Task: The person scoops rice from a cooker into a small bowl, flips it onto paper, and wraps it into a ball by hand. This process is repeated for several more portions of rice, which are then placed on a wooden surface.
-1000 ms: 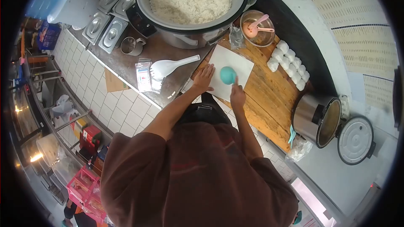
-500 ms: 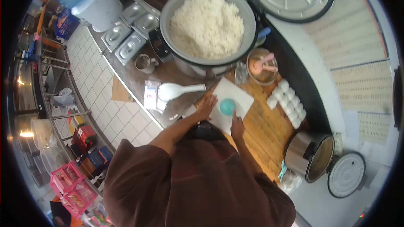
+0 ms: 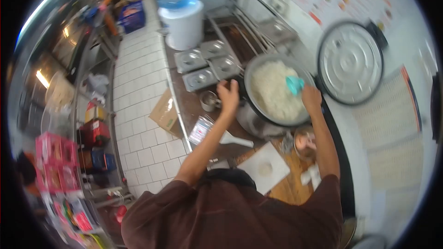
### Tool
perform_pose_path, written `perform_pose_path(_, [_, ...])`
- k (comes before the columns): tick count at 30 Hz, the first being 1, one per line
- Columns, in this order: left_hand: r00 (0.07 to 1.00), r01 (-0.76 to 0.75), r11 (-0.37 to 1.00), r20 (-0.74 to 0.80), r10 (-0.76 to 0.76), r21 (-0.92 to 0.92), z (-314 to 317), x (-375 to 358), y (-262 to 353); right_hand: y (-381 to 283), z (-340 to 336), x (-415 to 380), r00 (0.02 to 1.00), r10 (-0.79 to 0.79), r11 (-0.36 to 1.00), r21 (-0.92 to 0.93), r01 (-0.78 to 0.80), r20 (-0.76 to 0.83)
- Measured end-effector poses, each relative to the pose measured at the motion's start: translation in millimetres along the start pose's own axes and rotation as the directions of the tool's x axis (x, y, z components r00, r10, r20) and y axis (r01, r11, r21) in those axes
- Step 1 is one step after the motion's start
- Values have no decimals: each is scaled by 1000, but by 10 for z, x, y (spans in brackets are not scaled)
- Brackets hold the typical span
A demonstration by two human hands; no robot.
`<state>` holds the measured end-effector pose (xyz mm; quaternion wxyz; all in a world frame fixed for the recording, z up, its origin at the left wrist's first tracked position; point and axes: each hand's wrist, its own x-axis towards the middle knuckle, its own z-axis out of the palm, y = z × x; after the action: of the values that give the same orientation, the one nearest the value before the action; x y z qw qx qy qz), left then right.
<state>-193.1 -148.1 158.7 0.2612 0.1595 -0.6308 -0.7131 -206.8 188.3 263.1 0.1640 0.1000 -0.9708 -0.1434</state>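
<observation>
My right hand [image 3: 312,97] is closed around a teal scoop [image 3: 294,85], held over the cooked rice [image 3: 276,90] at the right side of a large rice cooker [image 3: 253,103]. Whether the scoop touches the rice is hard to see. Beside the cooker's black left side, my left hand [image 3: 228,96] has bent, parted fingers, with nothing visible in them. On the board in front of me lies a sheet of white paper [image 3: 258,182] bearing a pale, round, flat mound of rice [image 3: 265,169].
Lidded steel containers [image 3: 199,79] and a metal cup [image 3: 209,100] stand left of the cooker. Its raised lid [image 3: 350,62] is at the right. A white paddle [image 3: 237,141], a bowl with pink utensils [image 3: 304,144] and white wrapped-looking lumps [image 3: 314,175] lie nearer me.
My right hand has lifted the teal scoop from the paper and moved it forward to the rice. My left hand has left the paper for the cooker's left side. The view has shifted left.
</observation>
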Motion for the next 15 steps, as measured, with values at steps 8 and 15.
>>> perform_pose_path(8, [984, 168, 969, -93, -153, 182, 275, -79, 235, -332, 33, 384, 942, -260, 964, 118, 239, 212])
perform_pose_path(15, [973, 232, 948, -62, -224, 219, 207, -167, 390, -875, -564, -15, 741, -480, 877, 279, 392, 469])
